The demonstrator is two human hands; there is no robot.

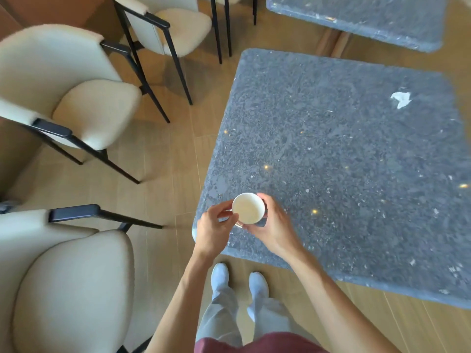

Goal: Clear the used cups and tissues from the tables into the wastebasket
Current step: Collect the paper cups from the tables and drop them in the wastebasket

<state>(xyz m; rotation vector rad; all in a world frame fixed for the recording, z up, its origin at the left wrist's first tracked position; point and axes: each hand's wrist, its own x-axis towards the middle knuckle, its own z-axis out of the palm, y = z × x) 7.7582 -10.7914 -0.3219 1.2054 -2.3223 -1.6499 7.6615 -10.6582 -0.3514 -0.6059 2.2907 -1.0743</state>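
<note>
Now, grip: right hand (pixel 274 226) wraps small white round paper cup (pixel 248 208); left hand (pixel 212 229) pinches its rim.
Cup: upright, open mouth, pale cream inside, above near-left corner of speckled grey stone table (pixel 344 161).
Tissue: crumpled white tissue scrap (pixel 401 98) far right on table.
Around: cream upholstered black-framed chairs (pixel 76 103) left.

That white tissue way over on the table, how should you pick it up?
Pinch the crumpled tissue from straight above, on its raised middle folds. It lies low and loose on the dark stone table, so there's probably no edge to slide fingers under. Both hands are busy with the paper cup.
</note>
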